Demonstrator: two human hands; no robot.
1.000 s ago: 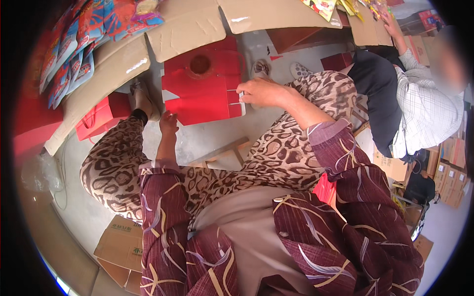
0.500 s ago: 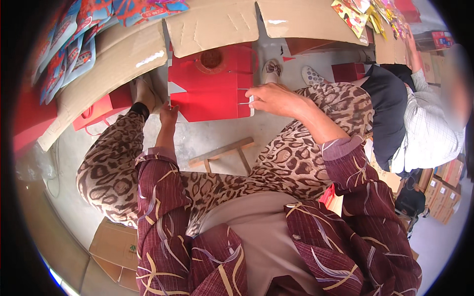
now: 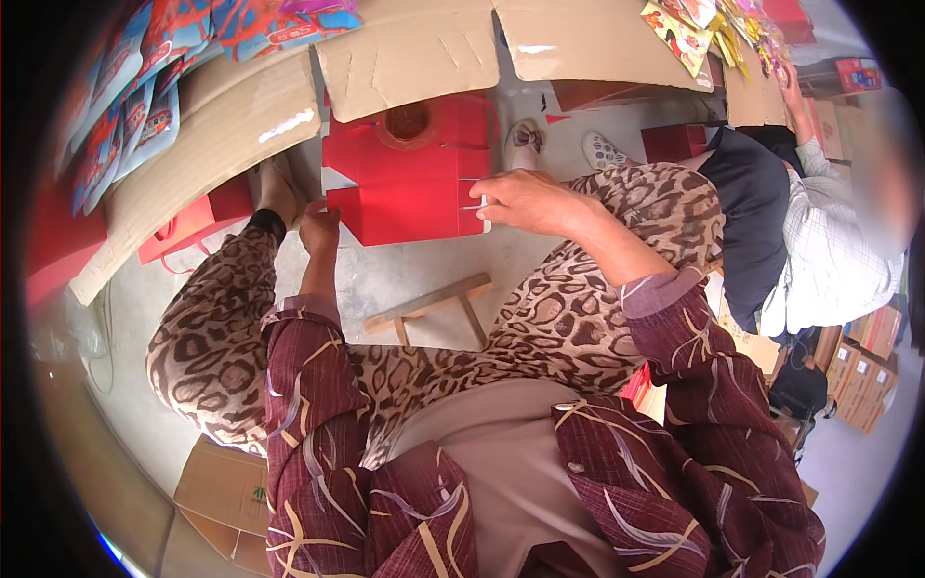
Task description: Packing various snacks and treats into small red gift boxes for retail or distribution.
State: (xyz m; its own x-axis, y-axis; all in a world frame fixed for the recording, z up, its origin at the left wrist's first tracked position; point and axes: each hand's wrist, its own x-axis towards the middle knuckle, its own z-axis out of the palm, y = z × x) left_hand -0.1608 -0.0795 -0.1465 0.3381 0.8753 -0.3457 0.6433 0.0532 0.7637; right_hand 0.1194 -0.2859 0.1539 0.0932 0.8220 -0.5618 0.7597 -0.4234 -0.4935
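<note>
A red cardboard gift box (image 3: pixel 407 183), partly folded, is held in front of me between my knees. A round gold-and-brown emblem marks its upper part, and slots with pale edges show along its right side. My left hand (image 3: pixel 320 228) has its fingers curled on the lower left corner of the box. My right hand (image 3: pixel 533 200) grips the right edge, fingers bent over a small white-edged tab by the slots. Some fingertips of both hands are hidden.
Cardboard flaps (image 3: pixel 409 58) hang across the top, with blue-and-red packets (image 3: pixel 145 106) at left and yellow packets (image 3: pixel 689 39) at right. A red bag (image 3: pixel 198 223) lies by my left foot. A wooden stool (image 3: pixel 429 303) stands below. Another person (image 3: pixel 829 250) sits at the right.
My left hand has curled in from more stretched fingers onto the box's corner. The red box and my right hand have shifted slightly left and down in the picture.
</note>
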